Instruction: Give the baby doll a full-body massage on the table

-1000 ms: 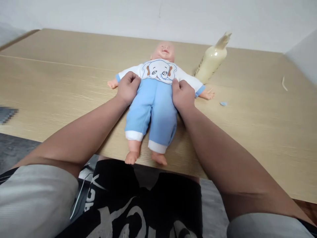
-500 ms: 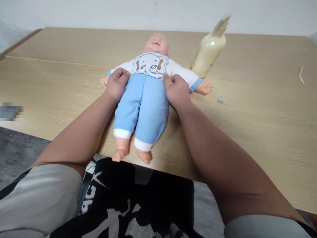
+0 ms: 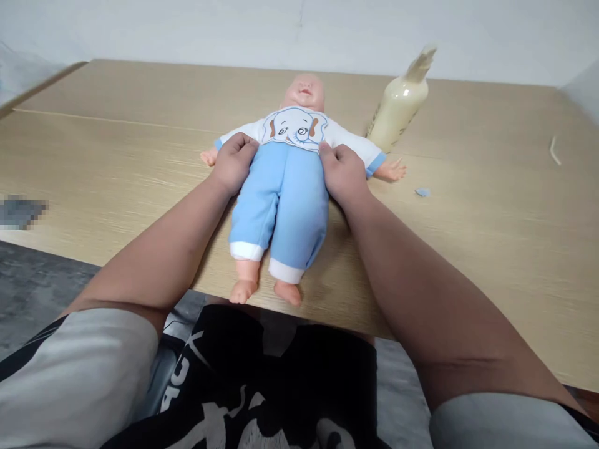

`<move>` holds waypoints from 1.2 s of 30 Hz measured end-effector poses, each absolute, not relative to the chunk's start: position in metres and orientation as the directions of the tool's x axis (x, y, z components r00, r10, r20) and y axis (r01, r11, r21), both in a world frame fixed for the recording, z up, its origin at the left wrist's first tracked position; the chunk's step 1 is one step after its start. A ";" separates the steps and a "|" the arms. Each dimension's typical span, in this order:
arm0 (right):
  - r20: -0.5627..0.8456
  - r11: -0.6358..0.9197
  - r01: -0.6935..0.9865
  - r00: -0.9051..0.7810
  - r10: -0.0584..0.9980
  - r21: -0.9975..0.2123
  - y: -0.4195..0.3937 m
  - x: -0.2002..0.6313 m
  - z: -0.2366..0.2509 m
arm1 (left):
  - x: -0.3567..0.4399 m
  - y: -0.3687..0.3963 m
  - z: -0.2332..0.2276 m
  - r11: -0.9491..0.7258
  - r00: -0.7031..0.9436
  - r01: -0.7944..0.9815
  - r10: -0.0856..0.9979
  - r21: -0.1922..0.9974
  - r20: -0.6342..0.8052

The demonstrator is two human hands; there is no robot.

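A baby doll [image 3: 281, 187] lies on its back, head toward the wall and feet at the table's near edge. It wears light blue trousers and a white top with an elephant patch [image 3: 296, 130] on the chest. My left hand [image 3: 234, 162] grips the clothing at one side of the doll's waist, thumb against the fabric. On the opposite side my right hand [image 3: 345, 171] pinches the clothing just below the patch's corner. Both hands are closed, and the fingers beneath are partly hidden.
A cream pump bottle [image 3: 397, 112] stands beyond the doll's arm on the right. On the wooden table [image 3: 468, 237] lie a small blue scrap [image 3: 422, 193], a thin white strip [image 3: 555, 151] and a blurred dark item [image 3: 21, 212] at the left edge.
The view has shifted a little, so the doll and bottle appear slightly lower, with the doll further right. Both hands keep their hold on the doll's clothing.
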State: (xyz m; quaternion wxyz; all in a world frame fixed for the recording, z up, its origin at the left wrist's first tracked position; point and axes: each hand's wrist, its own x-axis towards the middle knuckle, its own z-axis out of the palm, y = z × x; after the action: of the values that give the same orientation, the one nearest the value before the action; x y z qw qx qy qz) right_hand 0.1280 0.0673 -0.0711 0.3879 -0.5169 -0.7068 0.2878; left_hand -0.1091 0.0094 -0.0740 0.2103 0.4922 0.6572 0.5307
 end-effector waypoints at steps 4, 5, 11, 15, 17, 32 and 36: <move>0.254 0.300 0.560 -0.161 0.954 -0.773 0.070 0.128 -0.071 | -0.113 0.012 -0.077 -0.104 -0.381 0.472 0.871 0.875 0.309; 0.255 0.302 0.573 -0.163 0.953 -0.762 0.071 0.128 -0.071 | -0.114 0.013 -0.078 -0.118 -0.376 0.471 0.870 0.874 0.320; 0.315 0.335 0.655 -0.153 0.937 -0.678 0.065 0.129 -0.068 | -0.113 0.012 -0.078 -0.153 -0.358 0.477 0.865 0.866 0.350; 0.392 0.373 0.644 -0.122 0.912 -0.668 0.058 0.131 -0.066 | -0.110 0.010 -0.074 -0.122 -0.378 0.483 0.864 0.867 0.332; 0.404 0.389 0.628 -0.127 0.906 -0.674 0.056 0.131 -0.066 | -0.109 0.010 -0.073 -0.111 -0.384 0.479 0.865 0.871 0.322; 0.291 0.306 0.509 -0.112 0.950 -0.804 0.059 0.127 -0.074 | -0.106 0.004 -0.069 -0.002 -0.418 0.495 0.876 0.869 0.240; 0.348 0.335 0.462 -0.059 0.936 -0.821 0.049 0.125 -0.066 | -0.098 -0.002 -0.066 0.008 -0.434 0.426 0.879 0.905 0.196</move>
State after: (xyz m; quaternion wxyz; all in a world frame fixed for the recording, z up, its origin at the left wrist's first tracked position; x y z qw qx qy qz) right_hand 0.1255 0.0492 -0.0662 0.4537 -0.5146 -0.6792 0.2607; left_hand -0.0982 -0.0016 -0.0661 0.2216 0.4836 0.6745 0.5119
